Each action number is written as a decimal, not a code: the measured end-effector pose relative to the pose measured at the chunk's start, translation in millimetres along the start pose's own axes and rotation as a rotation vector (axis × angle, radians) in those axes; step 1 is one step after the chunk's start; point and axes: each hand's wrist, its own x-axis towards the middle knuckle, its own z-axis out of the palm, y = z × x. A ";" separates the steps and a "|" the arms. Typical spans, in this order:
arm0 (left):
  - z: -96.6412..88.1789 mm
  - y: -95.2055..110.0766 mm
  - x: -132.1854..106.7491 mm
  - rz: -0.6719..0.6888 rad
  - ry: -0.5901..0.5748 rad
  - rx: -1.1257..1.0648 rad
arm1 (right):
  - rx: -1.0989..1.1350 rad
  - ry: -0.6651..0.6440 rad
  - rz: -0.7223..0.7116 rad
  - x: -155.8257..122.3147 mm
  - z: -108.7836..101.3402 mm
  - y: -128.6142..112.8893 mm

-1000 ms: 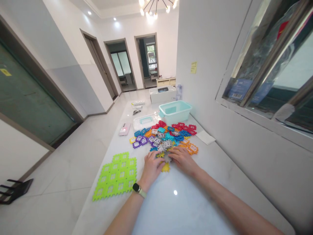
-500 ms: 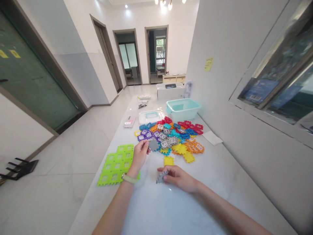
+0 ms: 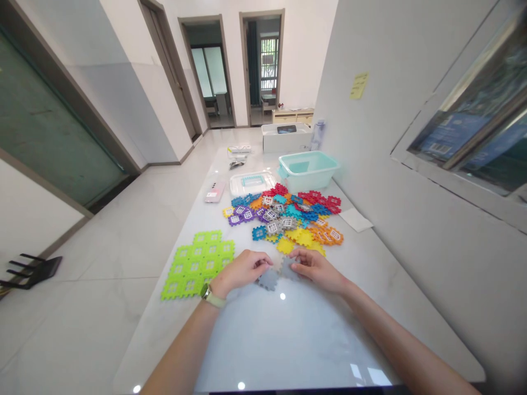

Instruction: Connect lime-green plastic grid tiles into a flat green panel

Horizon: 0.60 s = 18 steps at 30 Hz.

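My left hand (image 3: pixel 241 270) pinches a grey toothed puzzle tile (image 3: pixel 268 279) lying on the white tabletop (image 3: pixel 288 334). My right hand (image 3: pixel 315 269) grips a second grey tile (image 3: pixel 288 267), and the two tiles meet edge to edge between my hands. Just beyond my hands lies a heap of coloured puzzle tiles (image 3: pixel 288 219): red, blue, purple, yellow, orange and grey. A flat mat of joined green tiles (image 3: pixel 198 264) lies to the left of my left hand, near the table's left edge.
Behind the heap stand a mint green tub (image 3: pixel 307 170), a clear lid (image 3: pixel 252 182), a pink phone (image 3: pixel 214 192) and a white box (image 3: pixel 286 137). A white paper (image 3: pixel 356 219) lies by the wall on the right. The table's left edge drops to the floor.
My left hand carried its grey tile back from the heap toward me. My right hand moved its grey tile up to meet it. Both tiles now lie together on the table.
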 end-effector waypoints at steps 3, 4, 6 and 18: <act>-3.5 0.3 0.0 0.002 0.042 0.033 | -0.047 -0.022 0.020 0.8 1.4 2.2; -3.9 -0.1 -0.3 0.003 0.049 0.058 | -0.089 -0.026 0.016 0.8 1.3 1.8; -3.7 -1.4 -0.9 0.000 0.071 0.134 | -0.166 -0.036 0.005 -0.2 1.2 -0.5; 5.2 -1.5 -1.8 0.079 -0.080 0.288 | -0.490 0.002 -0.089 -8.4 21.8 -10.1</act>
